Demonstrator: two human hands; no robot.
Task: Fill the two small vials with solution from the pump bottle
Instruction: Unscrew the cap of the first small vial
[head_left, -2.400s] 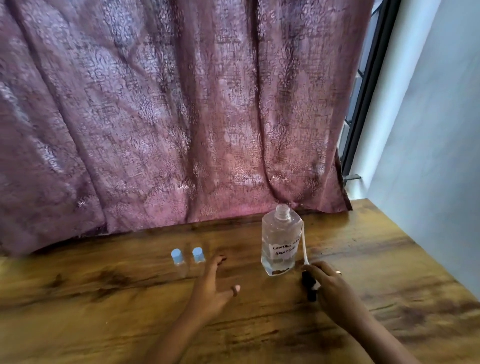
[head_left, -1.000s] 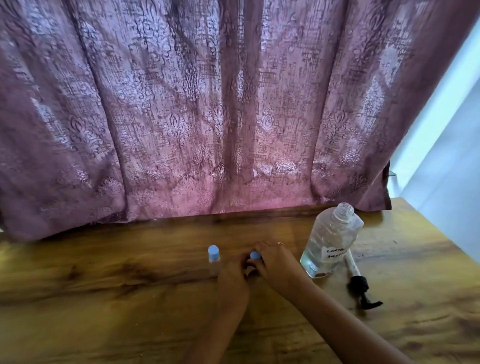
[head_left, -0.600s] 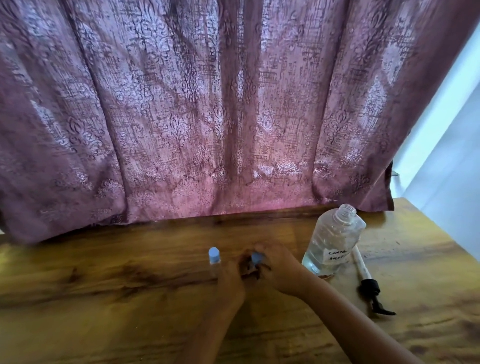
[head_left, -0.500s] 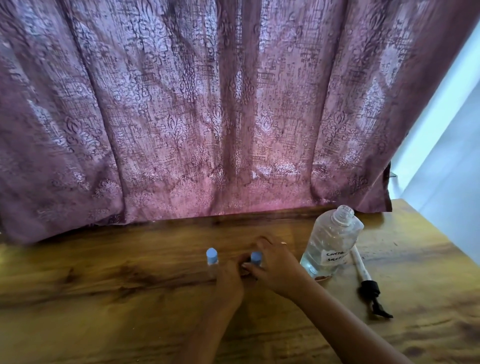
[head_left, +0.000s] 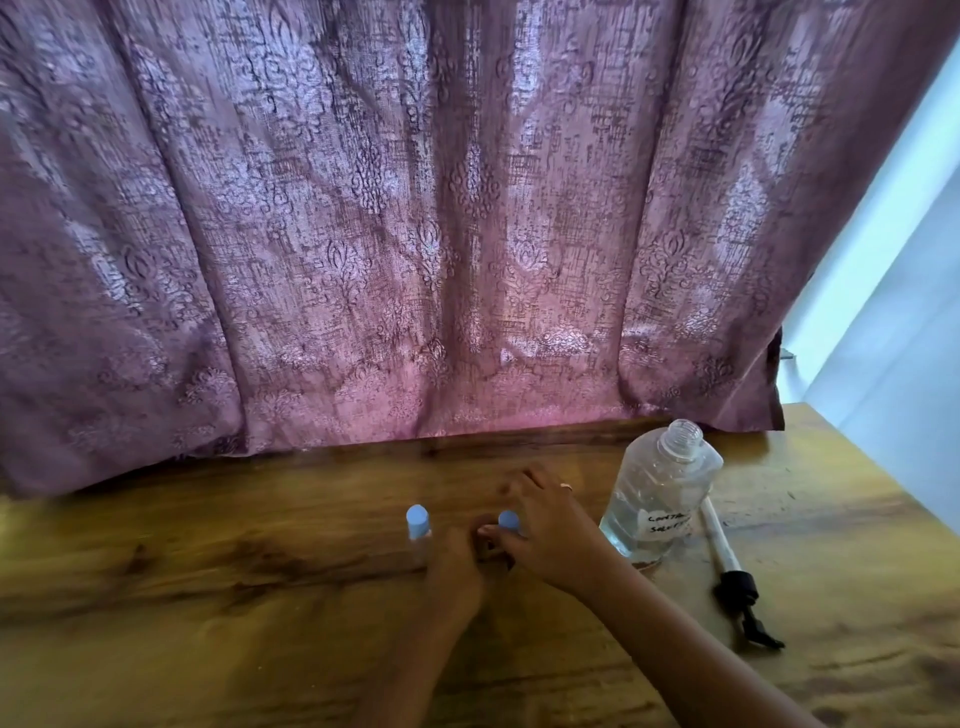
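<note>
Two small clear vials with light blue caps stand on the wooden table (head_left: 208, 623). The left vial (head_left: 417, 525) stands free. My left hand (head_left: 454, 566) grips the body of the right vial (head_left: 508, 519), while the thumb and finger of my right hand (head_left: 545, 530) pinch its blue cap. To the right stands the clear pump bottle (head_left: 657, 499) with a handwritten label, its neck uncapped. The black pump head with its white dip tube (head_left: 727, 566) lies flat on the table beside the bottle.
A mauve patterned curtain (head_left: 415, 234) hangs along the table's back edge. A pale wall (head_left: 904, 322) runs along the right side, close to the table's right edge.
The pump head went from my right hand to the table. Both hands moved to the right vial and closed on it. In the last half second they hardly shifted.
</note>
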